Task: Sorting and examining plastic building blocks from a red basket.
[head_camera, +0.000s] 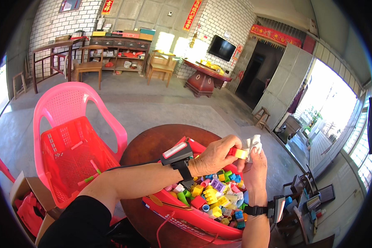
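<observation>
My left hand (pixel 220 152) pinches a red and yellow plastic building block (pixel 241 153) between thumb and fingers. It may be two joined blocks. A crumpled white cloth (pixel 254 143) is gripped in my right hand (pixel 256 166), pressed against the block's yellow end. Both hands are raised over the far right part of a red box (pixel 186 223) with a rope handle and printed writing. Loose toy blocks (pixel 210 195) in many colours fill the box, among them yellow, purple, green and blue ones. A round brown wooden table (pixel 147 145) bears the box. Each wrist wears a strapped device.
Left of the table, a pink plastic armchair (pixel 107 116) holds a red plastic crate (pixel 63 136) with a few tube-shaped toy pieces (pixel 89 179). An open cardboard box (pixel 20 186) stands beside it. A cable (pixel 133 166) runs to my left wrist device. Dark furniture (pixel 302 192) stands at right.
</observation>
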`<action>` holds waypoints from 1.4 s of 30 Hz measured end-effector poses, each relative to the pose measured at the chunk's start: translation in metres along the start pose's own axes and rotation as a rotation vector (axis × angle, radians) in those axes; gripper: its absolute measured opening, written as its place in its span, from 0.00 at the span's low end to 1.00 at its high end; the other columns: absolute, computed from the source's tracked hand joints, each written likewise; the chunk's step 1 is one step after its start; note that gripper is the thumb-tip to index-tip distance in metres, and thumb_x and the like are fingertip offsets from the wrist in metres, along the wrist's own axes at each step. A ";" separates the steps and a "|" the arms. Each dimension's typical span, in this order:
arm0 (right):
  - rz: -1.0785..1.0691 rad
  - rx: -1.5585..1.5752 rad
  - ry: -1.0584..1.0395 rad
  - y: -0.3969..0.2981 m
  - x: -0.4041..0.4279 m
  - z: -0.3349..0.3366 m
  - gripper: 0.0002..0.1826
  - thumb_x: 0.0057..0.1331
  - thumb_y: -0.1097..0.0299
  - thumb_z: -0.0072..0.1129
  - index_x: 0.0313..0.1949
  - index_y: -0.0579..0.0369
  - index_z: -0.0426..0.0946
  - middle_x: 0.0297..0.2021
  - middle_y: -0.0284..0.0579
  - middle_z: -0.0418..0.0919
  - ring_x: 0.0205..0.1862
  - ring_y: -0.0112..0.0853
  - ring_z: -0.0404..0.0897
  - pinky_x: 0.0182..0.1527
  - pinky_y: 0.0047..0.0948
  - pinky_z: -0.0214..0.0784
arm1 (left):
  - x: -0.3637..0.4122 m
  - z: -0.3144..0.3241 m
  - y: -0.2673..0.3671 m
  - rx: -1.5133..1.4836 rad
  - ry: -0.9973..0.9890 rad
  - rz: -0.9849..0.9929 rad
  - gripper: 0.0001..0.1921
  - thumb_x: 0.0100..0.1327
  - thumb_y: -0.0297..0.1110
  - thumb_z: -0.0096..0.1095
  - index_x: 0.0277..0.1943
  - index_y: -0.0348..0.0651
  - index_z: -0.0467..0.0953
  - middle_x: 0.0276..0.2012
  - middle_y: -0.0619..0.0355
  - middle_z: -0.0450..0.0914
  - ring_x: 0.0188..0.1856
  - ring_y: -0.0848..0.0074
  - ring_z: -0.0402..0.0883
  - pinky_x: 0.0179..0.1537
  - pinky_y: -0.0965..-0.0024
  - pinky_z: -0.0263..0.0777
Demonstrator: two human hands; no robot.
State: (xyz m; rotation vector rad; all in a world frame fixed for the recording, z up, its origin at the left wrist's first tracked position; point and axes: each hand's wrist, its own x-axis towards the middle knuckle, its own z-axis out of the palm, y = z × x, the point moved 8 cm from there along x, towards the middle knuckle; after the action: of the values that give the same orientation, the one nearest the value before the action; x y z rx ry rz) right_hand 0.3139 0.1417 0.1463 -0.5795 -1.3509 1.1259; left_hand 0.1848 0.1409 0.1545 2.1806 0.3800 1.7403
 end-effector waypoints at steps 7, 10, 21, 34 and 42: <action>-0.265 -0.675 -0.020 -0.006 -0.003 0.007 0.06 0.65 0.69 0.53 0.38 0.56 0.71 0.25 0.33 0.73 0.27 0.19 0.72 0.30 0.20 0.66 | -0.003 0.001 -0.013 0.199 0.027 -0.055 0.16 0.50 0.27 0.65 0.40 0.37 0.69 0.36 0.51 0.74 0.38 0.58 0.76 0.40 0.64 0.70; -0.174 -0.588 0.023 -0.008 -0.004 0.004 0.03 0.64 0.72 0.53 0.36 0.56 0.71 0.22 0.32 0.72 0.27 0.19 0.72 0.28 0.19 0.65 | -0.005 0.004 -0.008 0.168 0.029 0.001 0.15 0.49 0.26 0.66 0.38 0.38 0.68 0.34 0.53 0.74 0.37 0.58 0.76 0.38 0.63 0.70; 0.049 -0.754 -0.080 0.016 0.000 -0.006 0.15 0.63 0.78 0.49 0.50 0.54 0.68 0.33 0.41 0.77 0.31 0.23 0.75 0.35 0.25 0.70 | 0.000 -0.004 -0.013 0.075 0.005 -0.027 0.14 0.49 0.25 0.68 0.38 0.38 0.69 0.33 0.53 0.76 0.33 0.66 0.78 0.35 0.68 0.71; -0.178 -1.023 0.073 0.012 0.006 -0.029 0.13 0.59 0.84 0.45 0.41 0.55 0.74 0.27 0.42 0.77 0.29 0.27 0.78 0.30 0.24 0.69 | 0.008 -0.026 -0.027 -0.073 0.086 -0.178 0.13 0.54 0.28 0.65 0.40 0.39 0.70 0.30 0.55 0.77 0.33 0.74 0.78 0.37 0.71 0.71; -0.037 -1.132 -0.334 0.045 -0.002 -0.014 0.08 0.56 0.77 0.53 0.36 0.58 0.78 0.30 0.48 0.77 0.34 0.40 0.80 0.36 0.33 0.71 | -0.020 -0.171 -0.065 0.931 0.099 -0.033 0.15 0.64 0.35 0.53 0.52 0.42 0.72 0.40 0.49 0.73 0.40 0.56 0.73 0.42 0.61 0.69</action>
State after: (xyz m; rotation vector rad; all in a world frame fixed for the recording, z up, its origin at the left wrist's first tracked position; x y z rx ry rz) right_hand 0.3143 0.1620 0.1038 -1.1834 -2.2570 0.3247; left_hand 0.0136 0.2066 0.1446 2.6063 1.4863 1.8667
